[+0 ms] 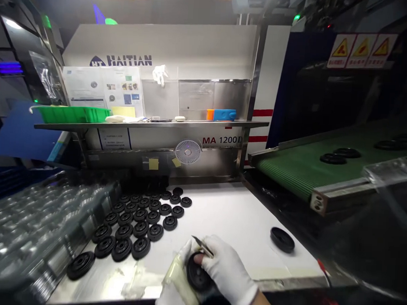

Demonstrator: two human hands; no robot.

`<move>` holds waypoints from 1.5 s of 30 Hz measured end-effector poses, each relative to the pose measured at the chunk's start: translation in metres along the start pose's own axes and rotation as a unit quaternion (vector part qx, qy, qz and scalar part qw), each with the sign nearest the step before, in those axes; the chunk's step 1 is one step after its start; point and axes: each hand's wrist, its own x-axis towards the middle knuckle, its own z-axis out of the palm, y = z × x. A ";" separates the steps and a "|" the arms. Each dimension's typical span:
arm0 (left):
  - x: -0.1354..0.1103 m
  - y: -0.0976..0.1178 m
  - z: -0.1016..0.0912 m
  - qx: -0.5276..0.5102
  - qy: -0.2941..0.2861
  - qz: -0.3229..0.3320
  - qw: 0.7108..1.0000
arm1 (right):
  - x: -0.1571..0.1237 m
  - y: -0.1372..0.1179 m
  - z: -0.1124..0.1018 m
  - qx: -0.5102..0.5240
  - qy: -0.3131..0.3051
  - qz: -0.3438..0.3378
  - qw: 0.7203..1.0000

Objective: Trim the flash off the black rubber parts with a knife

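Observation:
Near the front edge of the worktable, my left hand [177, 284], in a white glove with a yellowish covering, grips a round black plastic wheel [198, 274] from its left side. My white-gloved right hand [230, 273] is closed around a small knife [202, 246], its pointed blade directed up and to the left. The bare right thumb tip rests at the wheel's upper rim. Most of the left fingers are hidden behind the wheel. Several similar black wheels [141, 229] lie in rows to the left, and a single wheel [282, 240] lies on the right.
Grey plastic trays [85, 224] are stacked at the left. A green conveyor belt [290, 170] carrying black wheels [347, 152] runs at the right. Behind the white tabletop [228, 212] stand a small fan [188, 152] and a shelf [191, 123] with a green bin [73, 114].

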 end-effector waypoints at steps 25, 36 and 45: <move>0.059 0.022 0.006 -0.220 0.027 0.067 0.973 | -0.001 0.033 0.022 -0.252 0.043 -0.007 0.967; 0.042 0.038 -0.001 -0.187 0.087 0.113 0.972 | -0.006 0.015 0.049 -0.205 0.032 -0.006 0.978; 0.037 0.040 -0.015 -0.170 0.085 0.147 0.971 | 0.000 0.018 0.048 -0.226 0.049 -0.035 0.972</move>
